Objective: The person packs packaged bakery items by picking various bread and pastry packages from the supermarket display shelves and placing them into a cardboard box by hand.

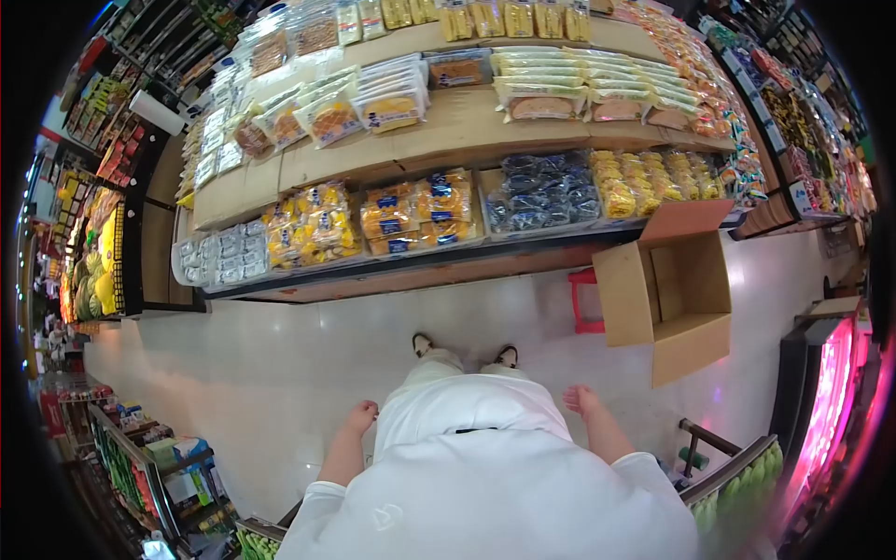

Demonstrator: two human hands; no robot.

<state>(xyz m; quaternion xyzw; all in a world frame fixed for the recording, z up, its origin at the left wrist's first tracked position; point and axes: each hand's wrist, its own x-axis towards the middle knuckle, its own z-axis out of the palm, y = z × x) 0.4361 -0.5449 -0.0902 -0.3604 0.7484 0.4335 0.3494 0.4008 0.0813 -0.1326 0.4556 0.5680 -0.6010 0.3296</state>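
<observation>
My left hand (pixel 364 415) hangs beside my left hip with its fingers curled in and nothing showing in them. By my right hip, my right hand (pixel 581 399) hangs with its fingers loosely apart, holding nothing. Neither hand touches any goods. An open cardboard box (pixel 623 291) with its flaps spread stands on a red stool (pixel 587 313), ahead and to the right of my right hand. In front of me, the lower display row holds orange-and-blue packets (pixel 417 213), yellow packets (pixel 313 224), dark blue packets (pixel 541 196) and small yellow packs (pixel 644 182).
Bagged breads (pixel 390 110) and long pale packs (pixel 541 98) line the cardboard-covered upper tier (pixel 448 121). Tiled floor (pixel 252 355) lies between me and the display. A fruit stand (pixel 93 252) is at left, a pink-lit case (pixel 821 401) at right, with shelves (pixel 177 476) behind my left side.
</observation>
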